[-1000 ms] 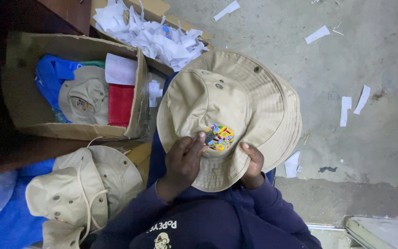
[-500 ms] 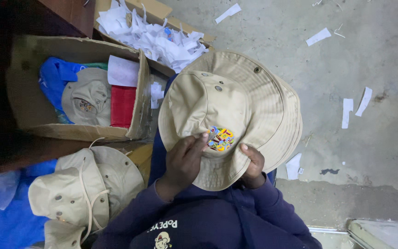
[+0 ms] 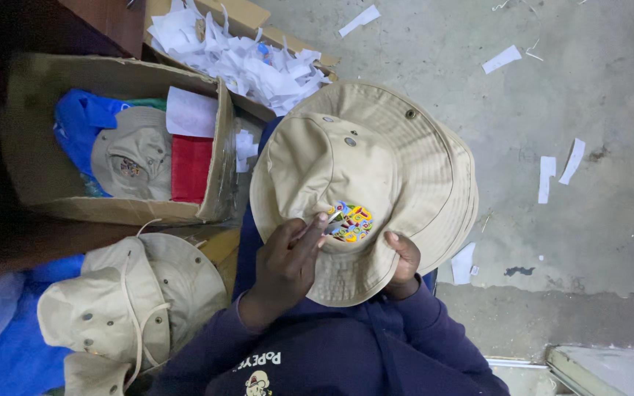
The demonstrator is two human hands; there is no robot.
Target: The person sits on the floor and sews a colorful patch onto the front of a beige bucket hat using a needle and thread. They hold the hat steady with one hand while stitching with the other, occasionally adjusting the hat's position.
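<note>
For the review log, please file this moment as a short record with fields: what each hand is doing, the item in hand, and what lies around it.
left hand: fingertips on the colourful patch of the beige bucket hat
right hand: grips the hat's brim at its near edge
hat state: crown up, resting on the person's lap
left of person: pile of beige hats; open cardboard box holding a beige hat, blue and red cloth
behind: box of white paper scraps
floor: concrete, scattered paper strips
</note>
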